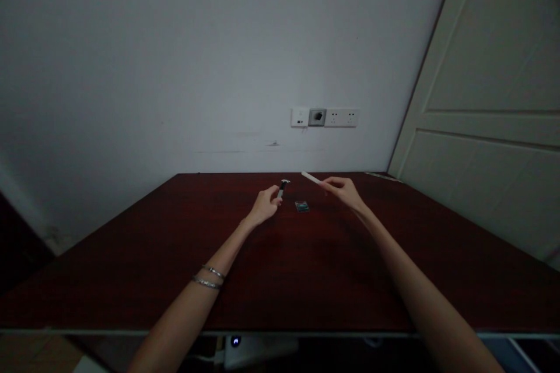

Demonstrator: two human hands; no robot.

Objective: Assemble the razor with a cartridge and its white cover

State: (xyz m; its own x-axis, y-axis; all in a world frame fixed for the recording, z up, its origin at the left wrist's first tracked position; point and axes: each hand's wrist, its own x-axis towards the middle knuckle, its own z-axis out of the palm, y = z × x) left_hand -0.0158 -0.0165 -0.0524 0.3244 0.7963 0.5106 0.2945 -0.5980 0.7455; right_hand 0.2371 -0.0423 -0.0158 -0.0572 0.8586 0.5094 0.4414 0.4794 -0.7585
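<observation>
My left hand is closed round a small dark tool with a silvery tip, held upright just above the dark red table. My right hand pinches a thin white stick-like piece that points up and to the left. A small greenish packet lies flat on the table between the two hands, touching neither. Two thin bangles ring my left forearm.
The table runs back to a white wall with a row of sockets. A pale panelled door stands at the right. Below the table's near edge sits a device with a small lit dot.
</observation>
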